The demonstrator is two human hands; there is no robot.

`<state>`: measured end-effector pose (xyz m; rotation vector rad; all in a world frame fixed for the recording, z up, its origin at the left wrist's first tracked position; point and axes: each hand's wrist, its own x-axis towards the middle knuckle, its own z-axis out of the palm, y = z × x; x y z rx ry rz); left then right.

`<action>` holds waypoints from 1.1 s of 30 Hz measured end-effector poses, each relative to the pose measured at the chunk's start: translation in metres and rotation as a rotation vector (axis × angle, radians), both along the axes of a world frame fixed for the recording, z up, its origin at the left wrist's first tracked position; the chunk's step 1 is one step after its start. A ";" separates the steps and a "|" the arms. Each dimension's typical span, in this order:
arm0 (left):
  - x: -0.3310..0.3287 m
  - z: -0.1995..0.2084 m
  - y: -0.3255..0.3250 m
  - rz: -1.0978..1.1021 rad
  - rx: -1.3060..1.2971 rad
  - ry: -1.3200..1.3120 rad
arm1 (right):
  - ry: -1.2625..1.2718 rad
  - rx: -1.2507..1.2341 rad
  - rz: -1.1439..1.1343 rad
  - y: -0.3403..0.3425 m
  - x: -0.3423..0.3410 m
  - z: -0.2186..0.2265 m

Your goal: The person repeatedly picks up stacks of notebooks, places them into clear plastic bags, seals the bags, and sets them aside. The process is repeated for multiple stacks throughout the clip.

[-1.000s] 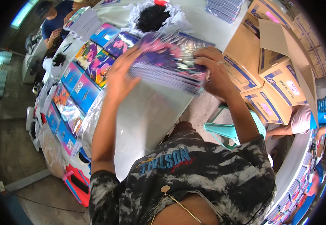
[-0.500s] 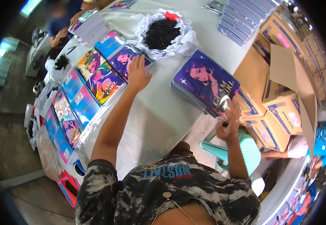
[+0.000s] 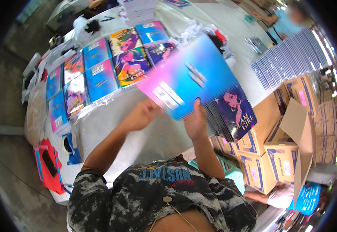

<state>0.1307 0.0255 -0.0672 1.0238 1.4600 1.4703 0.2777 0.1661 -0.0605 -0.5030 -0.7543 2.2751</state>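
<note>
A spiral notebook (image 3: 211, 58) with a blue and pink back cover is tilted up in front of me. My right hand (image 3: 196, 121) grips it at its coil edge, thumb on the cover. By the pink lower corner is my left hand (image 3: 141, 116), fingers curled and smeared by motion; whether it touches the notebook I cannot tell. Behind and right of the held notebook sits a stack of spiral notebooks (image 3: 238, 112), a purple cover with a drawn figure on top. Rows of notebooks lie to the left, among them a blue one (image 3: 100, 79) and a colourful one (image 3: 131, 65).
Crumpled white plastic (image 3: 187, 33) lies behind the held notebook. A tall notebook pile (image 3: 292, 58) stands at the far right, with a person (image 3: 286, 25) beyond it. Cardboard boxes (image 3: 255, 172) and a green stool (image 3: 234, 176) are right. A blue tape dispenser (image 3: 73, 149) sits left.
My right hand has lifted a notebook, its back cover now showing. My left hand has come off the laid-out rows and toward me. The view has swung right.
</note>
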 end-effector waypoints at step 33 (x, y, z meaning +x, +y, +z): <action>0.026 -0.084 -0.223 1.247 -0.587 0.393 | -0.769 0.469 0.937 -0.135 -0.073 -0.136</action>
